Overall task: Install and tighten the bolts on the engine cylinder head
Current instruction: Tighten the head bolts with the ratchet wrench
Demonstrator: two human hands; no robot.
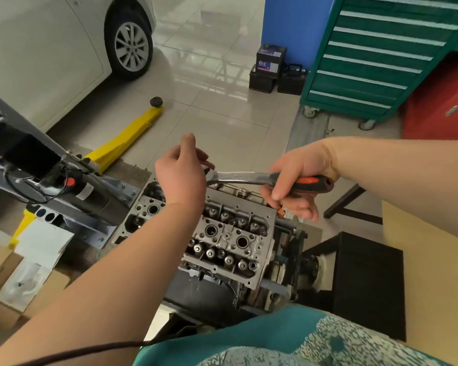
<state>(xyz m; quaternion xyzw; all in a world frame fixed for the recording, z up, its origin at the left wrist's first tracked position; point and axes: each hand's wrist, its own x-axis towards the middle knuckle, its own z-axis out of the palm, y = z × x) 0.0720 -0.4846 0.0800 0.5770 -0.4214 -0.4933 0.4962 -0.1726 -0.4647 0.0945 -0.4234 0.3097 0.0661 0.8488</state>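
Note:
A grey aluminium cylinder head (230, 239) with valve springs and open bores sits on an engine stand in the middle. Above its far edge a ratchet wrench (238, 178) with a chrome shaft and a red-and-black handle lies level. My right hand (299, 180) grips the handle, fingers curled around it. My left hand (181, 173) is at the ratchet's head, fingers curled over it and hiding the socket and any bolt below it.
A yellow floor jack (127, 138) and a grey lift arm with a black motor (72, 186) lie to the left. Cardboard boxes (13, 286) stand at lower left. A green tool cabinet (381, 56), batteries (271, 67) and a white car (64, 43) stand behind. A black stool (365, 281) is right.

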